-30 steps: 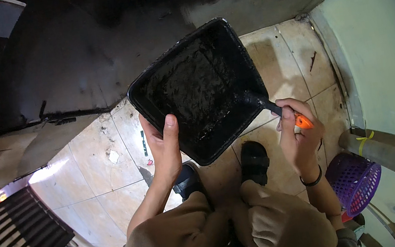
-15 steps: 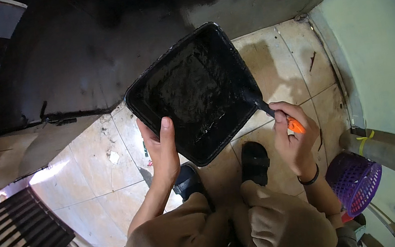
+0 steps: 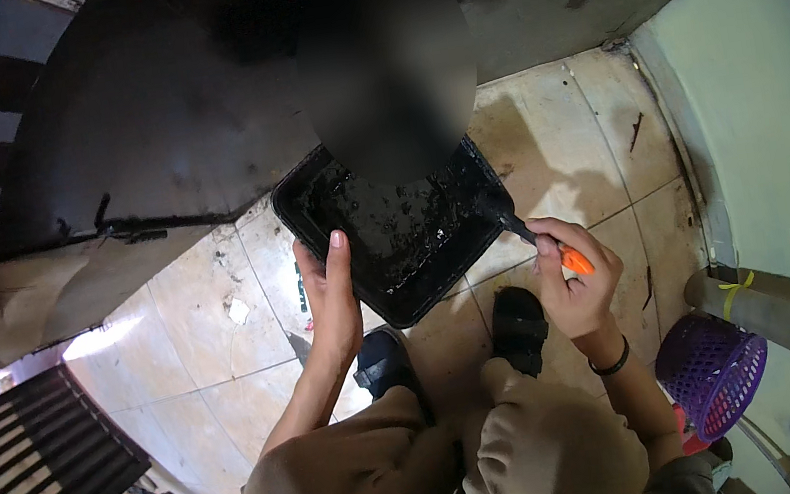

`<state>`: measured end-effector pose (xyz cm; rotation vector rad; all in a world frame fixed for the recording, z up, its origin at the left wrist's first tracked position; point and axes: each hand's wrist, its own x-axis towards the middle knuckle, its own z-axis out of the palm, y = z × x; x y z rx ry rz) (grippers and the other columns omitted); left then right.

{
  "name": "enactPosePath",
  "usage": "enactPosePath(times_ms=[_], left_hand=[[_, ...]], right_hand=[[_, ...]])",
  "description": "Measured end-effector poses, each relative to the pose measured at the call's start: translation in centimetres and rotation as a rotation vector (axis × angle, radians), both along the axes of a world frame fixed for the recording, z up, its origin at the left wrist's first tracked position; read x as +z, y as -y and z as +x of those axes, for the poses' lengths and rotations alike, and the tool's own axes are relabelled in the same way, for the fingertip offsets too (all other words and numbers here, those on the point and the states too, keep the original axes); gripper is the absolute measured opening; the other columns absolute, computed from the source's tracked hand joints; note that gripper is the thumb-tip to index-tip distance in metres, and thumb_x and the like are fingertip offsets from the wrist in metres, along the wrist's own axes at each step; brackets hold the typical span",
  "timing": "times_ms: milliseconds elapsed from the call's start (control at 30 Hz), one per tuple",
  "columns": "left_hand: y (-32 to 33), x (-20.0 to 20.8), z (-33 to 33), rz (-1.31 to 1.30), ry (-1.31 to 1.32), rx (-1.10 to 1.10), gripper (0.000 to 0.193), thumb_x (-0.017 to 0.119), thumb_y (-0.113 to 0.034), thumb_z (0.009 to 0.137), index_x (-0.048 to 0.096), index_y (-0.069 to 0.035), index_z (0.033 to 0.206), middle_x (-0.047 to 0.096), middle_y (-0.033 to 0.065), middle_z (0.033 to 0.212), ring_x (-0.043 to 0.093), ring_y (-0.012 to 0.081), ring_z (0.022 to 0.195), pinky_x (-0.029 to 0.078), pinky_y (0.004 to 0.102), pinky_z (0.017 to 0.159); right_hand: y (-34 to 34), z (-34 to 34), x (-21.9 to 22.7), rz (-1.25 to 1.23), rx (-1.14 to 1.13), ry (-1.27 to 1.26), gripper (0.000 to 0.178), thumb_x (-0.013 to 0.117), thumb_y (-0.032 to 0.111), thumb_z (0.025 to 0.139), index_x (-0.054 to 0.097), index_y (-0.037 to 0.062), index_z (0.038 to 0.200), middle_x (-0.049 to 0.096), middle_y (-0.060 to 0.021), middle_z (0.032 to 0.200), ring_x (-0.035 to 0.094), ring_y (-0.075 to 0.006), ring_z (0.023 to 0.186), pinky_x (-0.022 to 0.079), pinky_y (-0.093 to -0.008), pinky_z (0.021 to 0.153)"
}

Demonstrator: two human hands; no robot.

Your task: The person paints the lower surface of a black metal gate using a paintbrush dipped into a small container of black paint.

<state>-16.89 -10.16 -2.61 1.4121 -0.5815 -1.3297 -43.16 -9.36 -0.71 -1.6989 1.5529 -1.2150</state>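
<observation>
My left hand point(image 3: 329, 292) grips the near left edge of a black square tray point(image 3: 412, 295), thumb over the rim and fingers beneath. The tray is tilted above the floor, and its inside is coated with something black, shiny and wet-looking. A blurred grey patch hides its far part. My right hand point(image 3: 581, 276) is closed round an orange-handled paintbrush point(image 3: 575, 259), whose dark end lies at the tray's right side. The brush's black head blends into the tray, so its bristles are hard to make out.
A dark panel point(image 3: 193, 103) stands beyond the tray. To the right are a pale green wall point(image 3: 748, 96), a grey pipe point(image 3: 776, 299) with a yellow tie, and a purple basket point(image 3: 715, 369). Tiled floor point(image 3: 194, 326) lies below; a slatted rack point(image 3: 41, 458) is at left.
The tray has tipped and its far edge has dropped lower in view; its inside now looks patchier. My right hand has shifted slightly left with the paintbrush. My left hand keeps its grip.
</observation>
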Motion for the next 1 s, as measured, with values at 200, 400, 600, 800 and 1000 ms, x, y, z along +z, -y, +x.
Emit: enactPosePath(times_ms=[200, 400, 600, 800, 1000], left_hand=[[-0.1, -0.7, 0.9, 0.076, -0.117, 0.021, 0.067, 0.06, -0.038, 0.102, 0.027, -0.004, 0.15, 0.041, 0.0163, 0.149, 0.041, 0.0245, 0.137, 0.032, 0.0378, 0.117], [-0.6, -2.3, 2.3, 0.092, -0.142, 0.058, 0.07, 0.06, -0.041, 0.102, 0.025, -0.004, 0.15, 0.041, 0.0174, 0.149, 0.041, 0.0247, 0.138, 0.032, 0.0387, 0.117], [-1.1, -1.5, 3.8, 0.103, -0.099, 0.083, 0.072, 0.06, -0.043, 0.102, 0.024, -0.007, 0.153, 0.039, 0.0166, 0.151, 0.039, 0.0259, 0.14, 0.031, 0.0391, 0.118], [-2.9, -0.6, 6.5, 0.107, -0.036, 0.143, 0.073, 0.059, -0.044, 0.101, 0.025, -0.009, 0.155, 0.038, 0.0132, 0.153, 0.039, 0.0256, 0.141, 0.034, 0.0413, 0.117], [-3.7, 0.0, 8.1, 0.083, -0.056, 0.155, 0.076, 0.058, -0.05, 0.1, 0.025, -0.009, 0.155, 0.037, 0.0137, 0.155, 0.038, 0.0271, 0.142, 0.032, 0.0421, 0.118]], right_hand=[[0.3, 0.6, -2.3, 0.406, -0.154, 0.67, 0.027, 0.058, 0.021, 0.104, 0.065, -0.0026, 0.116, 0.073, -0.0116, 0.093, 0.064, -0.012, 0.065, 0.048, -0.0243, 0.056], [4.8, 1.2, -2.1, 0.342, -0.243, 1.009, 0.041, 0.056, 0.032, 0.105, 0.061, -0.0022, 0.127, 0.072, -0.0136, 0.102, 0.063, -0.0125, 0.069, 0.05, -0.0265, 0.06], [8.7, 2.2, -10.7, 0.482, -0.258, 1.017, 0.033, 0.059, 0.023, 0.104, 0.062, 0.0013, 0.129, 0.072, -0.0132, 0.115, 0.069, -0.0138, 0.075, 0.052, -0.0255, 0.059], [10.9, 5.5, -7.2, 0.439, -0.227, 1.0, 0.03, 0.056, 0.021, 0.105, 0.063, -0.0001, 0.125, 0.072, -0.0133, 0.115, 0.066, -0.0122, 0.068, 0.05, -0.0238, 0.057], [9.8, 6.0, 0.5, 0.119, -0.15, 0.962, 0.031, 0.055, 0.023, 0.106, 0.062, -0.0005, 0.125, 0.072, -0.0112, 0.106, 0.059, -0.0085, 0.061, 0.047, -0.0212, 0.053]])
